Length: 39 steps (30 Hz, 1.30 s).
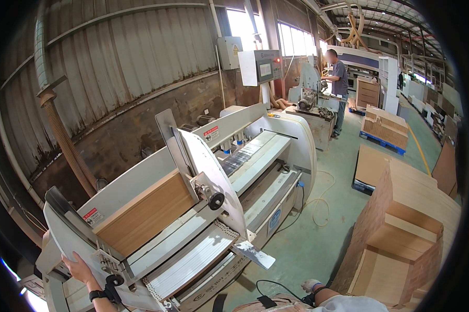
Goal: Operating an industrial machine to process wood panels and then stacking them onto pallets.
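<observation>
My left hand [79,270] rests against the white side plate [62,229] at the left end of a large woodworking machine, fingers stretched out and nothing held. A black knob [114,280] sits just right of that wrist. Inside the machine, a brown wood board [146,213] stands tilted on its long edge between two side plates. Low at the bottom edge is my right hand [311,286], apparently in a pale glove, beside the stacked wood panels. Its fingers are too small and partly hidden to read. A black cable [276,283] passes close to it.
Tall stacks of wood panels [401,223] stand at the right. A metal plate [255,255] juts from the machine's front. A hose [325,208] lies on the green floor. Farther back, a person [338,78] works at another machine, near a loaded blue pallet [383,143].
</observation>
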{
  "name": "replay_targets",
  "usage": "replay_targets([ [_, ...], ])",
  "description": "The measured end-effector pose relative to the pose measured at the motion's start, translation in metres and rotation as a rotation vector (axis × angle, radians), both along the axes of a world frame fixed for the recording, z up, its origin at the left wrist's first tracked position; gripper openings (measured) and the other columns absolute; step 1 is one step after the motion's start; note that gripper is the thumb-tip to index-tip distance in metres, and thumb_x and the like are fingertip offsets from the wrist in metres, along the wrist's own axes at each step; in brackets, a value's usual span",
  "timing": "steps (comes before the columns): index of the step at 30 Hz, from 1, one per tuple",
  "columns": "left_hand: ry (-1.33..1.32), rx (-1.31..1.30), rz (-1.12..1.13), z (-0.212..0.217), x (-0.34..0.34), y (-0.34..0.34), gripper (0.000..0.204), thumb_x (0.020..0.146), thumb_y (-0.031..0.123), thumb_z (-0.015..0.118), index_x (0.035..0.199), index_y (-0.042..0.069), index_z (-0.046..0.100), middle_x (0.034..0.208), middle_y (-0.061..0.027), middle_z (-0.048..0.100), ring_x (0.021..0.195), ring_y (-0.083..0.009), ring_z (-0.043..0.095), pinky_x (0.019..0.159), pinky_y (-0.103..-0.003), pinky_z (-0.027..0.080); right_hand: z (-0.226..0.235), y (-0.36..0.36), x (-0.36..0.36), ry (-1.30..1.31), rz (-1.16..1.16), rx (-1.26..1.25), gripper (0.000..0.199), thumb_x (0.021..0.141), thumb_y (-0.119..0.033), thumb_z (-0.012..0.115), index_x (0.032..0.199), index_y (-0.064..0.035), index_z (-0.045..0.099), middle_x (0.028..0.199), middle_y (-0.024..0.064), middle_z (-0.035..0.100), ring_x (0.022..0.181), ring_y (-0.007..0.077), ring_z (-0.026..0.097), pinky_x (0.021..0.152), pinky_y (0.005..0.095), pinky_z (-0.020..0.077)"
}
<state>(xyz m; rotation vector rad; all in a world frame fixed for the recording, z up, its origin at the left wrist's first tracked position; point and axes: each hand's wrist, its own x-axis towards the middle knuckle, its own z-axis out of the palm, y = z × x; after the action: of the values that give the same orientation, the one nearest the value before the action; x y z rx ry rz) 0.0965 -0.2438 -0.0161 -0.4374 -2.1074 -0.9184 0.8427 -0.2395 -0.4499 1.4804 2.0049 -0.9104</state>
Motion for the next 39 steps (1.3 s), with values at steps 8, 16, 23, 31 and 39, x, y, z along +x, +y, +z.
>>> replay_targets([
  [8, 0.040, 0.008, 0.002, -0.008, -0.014, -0.002, 0.050, 0.083, 0.034, 0.045, 0.119, 0.000, 0.038, 0.115, -0.0187, 0.047, 0.094, -0.0355, 0.052, 0.076, -0.039, 0.044, 0.004, 0.002, -0.005, -0.008, -0.131, -0.081, 0.023, 0.076, -0.017, 0.048, 0.098, -0.0110, 0.052, 0.095, 0.0120, 0.055, 0.089, 0.0302, 0.053, 0.071, 0.0412, 0.0439],
  [16, 0.003, 0.007, -0.035, -0.001, -0.002, 0.000, 0.050, 0.083, 0.033, 0.045, 0.119, 0.000, 0.037, 0.115, -0.0197, 0.047, 0.094, -0.0361, 0.051, 0.076, -0.039, 0.043, -0.019, 0.005, 0.004, -0.015, -0.087, -0.045, 0.025, 0.074, -0.016, 0.055, 0.097, -0.0098, 0.052, 0.095, 0.0099, 0.055, 0.091, 0.0287, 0.053, 0.073, 0.0391, 0.0441],
  [23, 0.020, 0.011, -0.027, -0.007, -0.012, 0.000, 0.050, 0.083, 0.033, 0.046, 0.119, 0.000, 0.037, 0.114, -0.0195, 0.048, 0.095, -0.0357, 0.051, 0.076, -0.039, 0.043, -0.017, 0.006, 0.008, 0.025, -0.008, -0.038, 0.024, 0.078, -0.013, 0.044, 0.100, -0.0077, 0.051, 0.100, 0.0152, 0.054, 0.093, 0.0330, 0.052, 0.077, 0.0421, 0.0435],
  [31, -0.044, -0.010, -0.008, -0.005, -0.010, 0.000, 0.050, 0.083, 0.036, 0.044, 0.119, 0.002, 0.038, 0.114, -0.0177, 0.048, 0.095, -0.0346, 0.052, 0.076, -0.039, 0.043, -0.014, 0.002, 0.006, 0.031, -0.067, 0.002, 0.027, 0.071, -0.014, 0.059, 0.096, -0.0099, 0.052, 0.095, 0.0100, 0.055, 0.091, 0.0288, 0.052, 0.073, 0.0387, 0.0442],
  [39, -0.039, -0.021, 0.018, -0.007, -0.015, 0.001, 0.050, 0.083, 0.037, 0.043, 0.120, 0.004, 0.038, 0.115, -0.0165, 0.048, 0.094, -0.0341, 0.052, 0.075, -0.039, 0.043, -0.028, 0.001, 0.006, -0.011, 0.144, 0.088, 0.028, 0.070, -0.014, 0.058, 0.097, -0.0103, 0.052, 0.094, 0.0097, 0.056, 0.091, 0.0286, 0.052, 0.074, 0.0381, 0.0440],
])
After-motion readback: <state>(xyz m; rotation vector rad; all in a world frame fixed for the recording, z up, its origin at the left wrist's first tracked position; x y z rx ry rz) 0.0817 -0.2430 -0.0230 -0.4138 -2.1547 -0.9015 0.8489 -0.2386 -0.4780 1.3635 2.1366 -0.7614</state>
